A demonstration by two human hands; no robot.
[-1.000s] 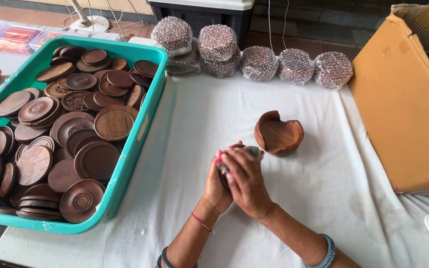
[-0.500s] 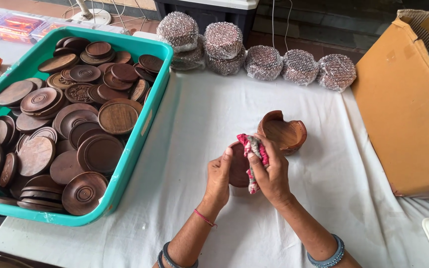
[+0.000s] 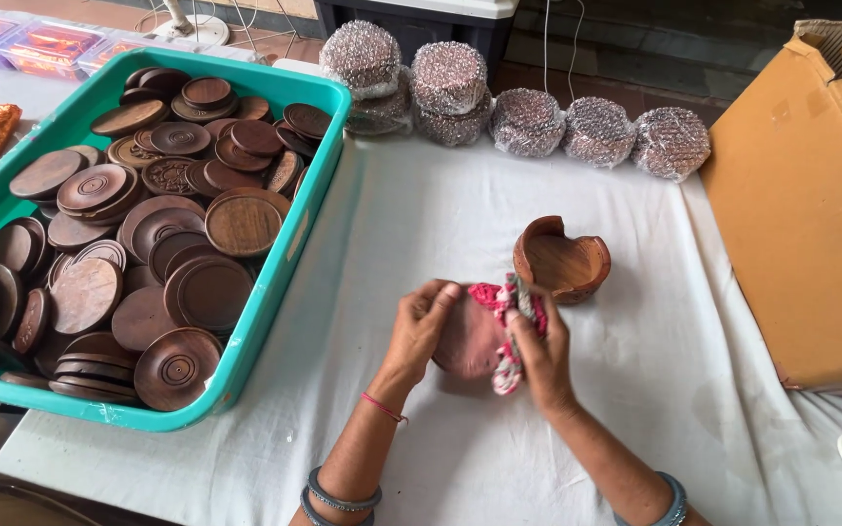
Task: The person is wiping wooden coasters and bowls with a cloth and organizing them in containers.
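The left hand (image 3: 419, 331) grips the rim of a round wooden disc (image 3: 468, 341), fingers curled over its upper edge, and holds it on edge just above the white cloth (image 3: 421, 224) covering the table. The right hand (image 3: 538, 356) is clenched around a red-and-white rag (image 3: 511, 321) and presses it against the face of the disc. The disc serves as the reference point for all other items. Just beyond it and slightly to the right, a heart-shaped wooden bowl (image 3: 559, 258) rests on the cloth (hollow side up, not touching the disc). Well to the left of the disc, a teal plastic tub (image 3: 285, 263) holds many similar brown wooden discs (image 3: 148, 224), piled loosely. Farther beyond the disc, a row of bubble-wrapped bundles (image 3: 528, 122) lines the far edge of the cloth. To the right of the disc stands a cardboard box (image 3: 801, 214), its near wall facing the hands.
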